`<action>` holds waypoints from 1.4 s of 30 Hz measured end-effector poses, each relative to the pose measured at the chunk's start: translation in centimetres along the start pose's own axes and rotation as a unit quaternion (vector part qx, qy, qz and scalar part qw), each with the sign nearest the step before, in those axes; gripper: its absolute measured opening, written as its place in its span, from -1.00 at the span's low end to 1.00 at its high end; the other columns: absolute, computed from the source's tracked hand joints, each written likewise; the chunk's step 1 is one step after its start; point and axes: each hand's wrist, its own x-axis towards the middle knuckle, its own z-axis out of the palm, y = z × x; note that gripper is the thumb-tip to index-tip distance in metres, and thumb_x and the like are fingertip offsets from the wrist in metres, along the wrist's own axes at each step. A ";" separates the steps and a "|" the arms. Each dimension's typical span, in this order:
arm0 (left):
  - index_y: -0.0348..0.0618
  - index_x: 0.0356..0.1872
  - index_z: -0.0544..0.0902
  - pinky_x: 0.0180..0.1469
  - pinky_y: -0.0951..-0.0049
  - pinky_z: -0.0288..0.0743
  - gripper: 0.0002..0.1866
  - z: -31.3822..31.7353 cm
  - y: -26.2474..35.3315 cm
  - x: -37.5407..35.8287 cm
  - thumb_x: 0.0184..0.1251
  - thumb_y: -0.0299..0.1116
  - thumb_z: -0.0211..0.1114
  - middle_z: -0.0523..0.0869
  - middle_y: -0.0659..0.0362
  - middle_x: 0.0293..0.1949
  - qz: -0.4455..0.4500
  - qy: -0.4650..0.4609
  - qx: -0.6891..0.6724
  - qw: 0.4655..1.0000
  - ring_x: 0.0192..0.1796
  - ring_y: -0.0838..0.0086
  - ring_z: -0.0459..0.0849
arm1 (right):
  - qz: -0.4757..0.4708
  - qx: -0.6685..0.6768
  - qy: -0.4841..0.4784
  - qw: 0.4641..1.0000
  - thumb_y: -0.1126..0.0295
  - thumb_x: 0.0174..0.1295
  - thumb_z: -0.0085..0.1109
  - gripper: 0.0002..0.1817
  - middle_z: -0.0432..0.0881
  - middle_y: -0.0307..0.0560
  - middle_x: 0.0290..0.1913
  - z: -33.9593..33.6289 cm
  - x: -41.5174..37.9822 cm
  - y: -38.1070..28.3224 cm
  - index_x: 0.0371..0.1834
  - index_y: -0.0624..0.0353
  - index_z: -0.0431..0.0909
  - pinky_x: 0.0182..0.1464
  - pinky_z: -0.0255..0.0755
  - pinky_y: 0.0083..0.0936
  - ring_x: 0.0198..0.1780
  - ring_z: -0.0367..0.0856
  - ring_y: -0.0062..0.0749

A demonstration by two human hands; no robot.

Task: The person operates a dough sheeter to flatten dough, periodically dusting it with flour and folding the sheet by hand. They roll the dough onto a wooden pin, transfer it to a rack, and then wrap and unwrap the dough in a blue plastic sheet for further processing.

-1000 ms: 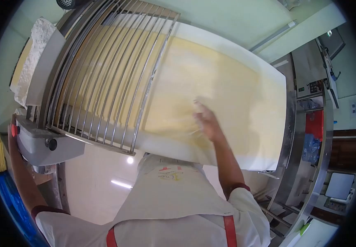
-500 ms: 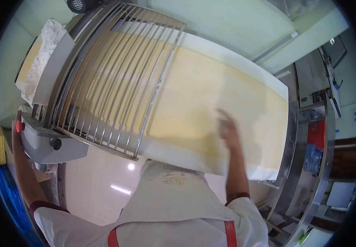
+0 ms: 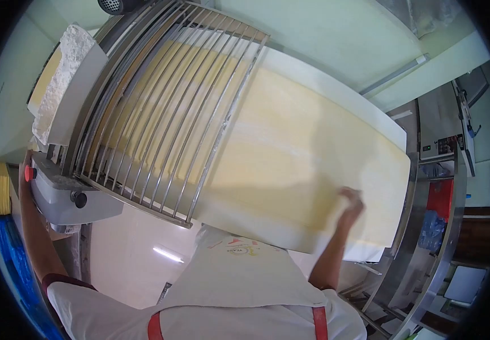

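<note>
My right hand is over the near right part of a long pale-yellow dough sheet, its fingers loosely bent and slightly blurred, with nothing visible in them. The sheet lies on a white belt and runs left beneath a metal bar guard of a dough sheeter. At the far left, my left hand is at the side of the grey control housing, close to its red button. The housing hides most of its fingers.
A tray of white flour sits on top of the machine at the upper left. Metal shelving with a red item and plastic bottles stands at the right. Blue plastic hangs at the lower left.
My right hand has moved right and toward me over the dough sheet, its fingers more bent. My left hand stays by the housing. The view has shifted slightly.
</note>
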 end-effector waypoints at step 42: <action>-0.14 0.28 0.36 0.14 0.22 0.40 -0.48 1.9 3.5 2.0 0.35 -0.14 -0.03 0.56 -0.18 0.08 0.071 0.002 -0.027 0.997 0.12 -0.02 0.54 | 0.089 -0.527 -0.032 0.845 -0.05 0.31 -0.02 -0.24 0.20 0.33 0.36 2.5 5.6 -1.9 0.31 0.44 0.18 0.32 0.08 0.08 0.41 0.09 0.15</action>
